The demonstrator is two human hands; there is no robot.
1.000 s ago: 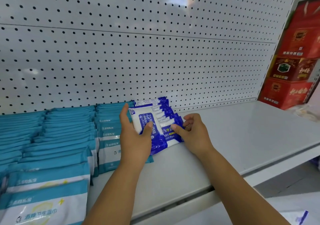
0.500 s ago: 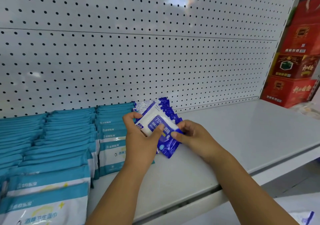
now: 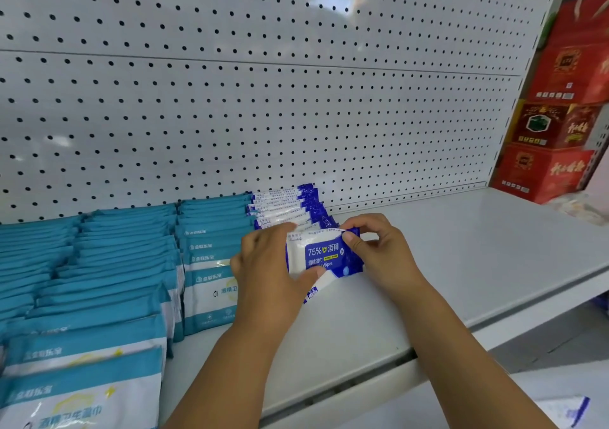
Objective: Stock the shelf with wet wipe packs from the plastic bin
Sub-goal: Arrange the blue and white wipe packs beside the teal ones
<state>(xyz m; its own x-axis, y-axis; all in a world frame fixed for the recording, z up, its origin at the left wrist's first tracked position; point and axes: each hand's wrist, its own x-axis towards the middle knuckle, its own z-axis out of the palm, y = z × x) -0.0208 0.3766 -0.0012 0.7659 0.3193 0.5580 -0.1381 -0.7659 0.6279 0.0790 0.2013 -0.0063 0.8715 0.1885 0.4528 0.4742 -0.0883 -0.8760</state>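
Head view: the small blue-and-white plastic wet wipe pack [image 3: 324,257] is held just above the grey metal shelf [image 3: 478,263]; the left hand [image 3: 263,273] grips its left end, thumb on the lower edge; the right hand [image 3: 382,257] pinches its upper right corner; its long axis runs left to right. The upright row of matching blue packs [image 3: 290,206] stands directly behind it, so the pack likely goes straight back; both hands are equally near.

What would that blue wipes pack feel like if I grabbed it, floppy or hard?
Probably floppy: the blue wipes pack curves along its top edge where the left hand and right hand pinch it. Its shiny plastic wrapper may be a bit slippery. It seems light, since a pinch holds it, and being flat it likely won't roll.
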